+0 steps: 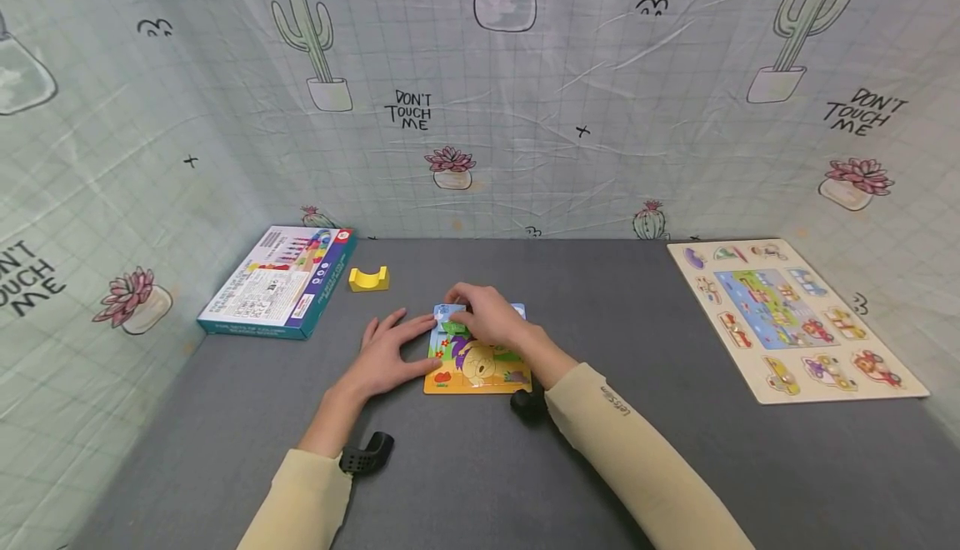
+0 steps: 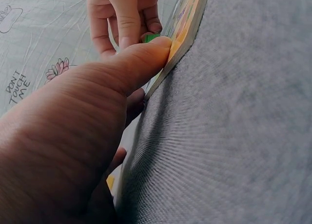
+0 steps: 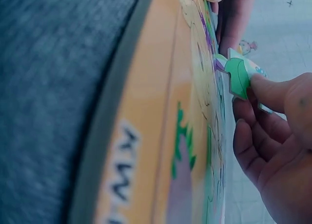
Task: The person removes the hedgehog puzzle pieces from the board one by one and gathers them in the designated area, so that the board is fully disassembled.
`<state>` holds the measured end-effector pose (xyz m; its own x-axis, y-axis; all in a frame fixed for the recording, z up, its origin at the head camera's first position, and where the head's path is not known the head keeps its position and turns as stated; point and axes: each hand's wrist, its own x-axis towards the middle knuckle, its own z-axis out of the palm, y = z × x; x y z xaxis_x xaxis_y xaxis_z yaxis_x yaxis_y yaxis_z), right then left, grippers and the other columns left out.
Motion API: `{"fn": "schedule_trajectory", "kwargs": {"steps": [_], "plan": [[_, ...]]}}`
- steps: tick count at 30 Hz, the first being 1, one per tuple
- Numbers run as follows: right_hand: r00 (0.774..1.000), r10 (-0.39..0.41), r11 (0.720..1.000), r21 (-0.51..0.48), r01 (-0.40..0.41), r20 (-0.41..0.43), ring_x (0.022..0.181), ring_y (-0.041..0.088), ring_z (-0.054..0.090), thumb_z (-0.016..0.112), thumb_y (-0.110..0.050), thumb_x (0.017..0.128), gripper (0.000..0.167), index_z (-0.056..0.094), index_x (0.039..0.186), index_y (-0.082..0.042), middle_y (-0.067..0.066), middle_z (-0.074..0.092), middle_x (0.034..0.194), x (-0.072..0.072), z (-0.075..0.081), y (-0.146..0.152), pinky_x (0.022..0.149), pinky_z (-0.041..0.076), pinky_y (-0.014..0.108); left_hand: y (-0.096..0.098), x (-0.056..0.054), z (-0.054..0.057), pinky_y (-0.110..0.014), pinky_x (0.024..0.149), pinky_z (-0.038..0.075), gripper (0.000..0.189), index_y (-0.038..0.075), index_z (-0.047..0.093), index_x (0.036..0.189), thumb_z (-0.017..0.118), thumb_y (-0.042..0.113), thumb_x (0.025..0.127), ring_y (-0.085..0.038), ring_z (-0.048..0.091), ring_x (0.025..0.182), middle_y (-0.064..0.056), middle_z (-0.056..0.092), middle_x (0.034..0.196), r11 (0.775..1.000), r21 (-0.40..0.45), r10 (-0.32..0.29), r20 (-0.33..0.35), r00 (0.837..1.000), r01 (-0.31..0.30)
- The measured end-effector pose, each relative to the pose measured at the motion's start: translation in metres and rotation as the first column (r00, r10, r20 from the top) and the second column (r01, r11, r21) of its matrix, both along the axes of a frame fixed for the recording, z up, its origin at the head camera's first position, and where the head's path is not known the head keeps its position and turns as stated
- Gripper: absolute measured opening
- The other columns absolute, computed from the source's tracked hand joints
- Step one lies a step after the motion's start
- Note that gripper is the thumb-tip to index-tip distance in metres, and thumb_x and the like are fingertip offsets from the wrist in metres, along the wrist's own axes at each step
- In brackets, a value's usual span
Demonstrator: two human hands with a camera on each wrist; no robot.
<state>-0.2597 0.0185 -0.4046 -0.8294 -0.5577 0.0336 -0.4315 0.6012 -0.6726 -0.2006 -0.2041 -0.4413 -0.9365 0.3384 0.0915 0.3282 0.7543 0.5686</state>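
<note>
A small puzzle board [image 1: 487,382] with an orange lower border and a cartoon animal lies flat in front of me. My left hand [image 1: 384,357] rests at its left side with spread fingers; its thumb [image 2: 148,55] presses on the board's lower edge in the left wrist view. Above the upper part of the board, my right hand [image 1: 491,317] pinches a puzzle piece [image 3: 239,77], green and pale blue, between thumb and fingers. The piece is tilted up from the board's surface in the right wrist view. My right hand hides part of the board's upper area.
To the left lies a flat toy box [image 1: 262,283] with a teal side. A yellow curved block [image 1: 369,280] stands beside it. A wooden peg puzzle [image 1: 738,367] with vehicle pieces lies at the right. Patterned cloth [image 1: 525,175] rises behind the grey table [image 1: 600,467].
</note>
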Motion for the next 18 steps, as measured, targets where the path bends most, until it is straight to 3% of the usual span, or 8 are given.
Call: {"fn": "schedule_trajectory", "kwargs": {"steps": [8,18], "plan": [[1.0,0.003,0.994,-0.107,-0.001,0.017,0.085,0.015,0.059,0.061,-0.015,0.103,0.016,0.065,0.118,-0.011,0.002,0.065,0.102,-0.006,0.004,0.013,0.076,0.05,0.032,0.0,-0.001,-0.001,-0.068,0.114,-0.001,0.07,0.015,0.056,0.147,0.076,0.045,0.087,-0.042,0.023,0.147,-0.01,0.052,0.149,1.0,-0.005,0.0,-0.008,1.0,0.0],[0.999,-0.043,0.994,-0.102,0.045,0.024,0.083,0.019,0.057,0.062,-0.014,0.103,0.015,0.066,0.117,-0.009,0.004,0.065,0.102,-0.015,0.007,0.048,0.074,0.049,0.034,0.001,0.0,0.0,-0.067,0.114,-0.001,0.07,0.015,0.056,0.147,0.076,0.046,0.087,-0.041,0.022,0.148,-0.009,0.051,0.15,1.0,-0.024,0.011,0.005,1.0,-0.011]]}}
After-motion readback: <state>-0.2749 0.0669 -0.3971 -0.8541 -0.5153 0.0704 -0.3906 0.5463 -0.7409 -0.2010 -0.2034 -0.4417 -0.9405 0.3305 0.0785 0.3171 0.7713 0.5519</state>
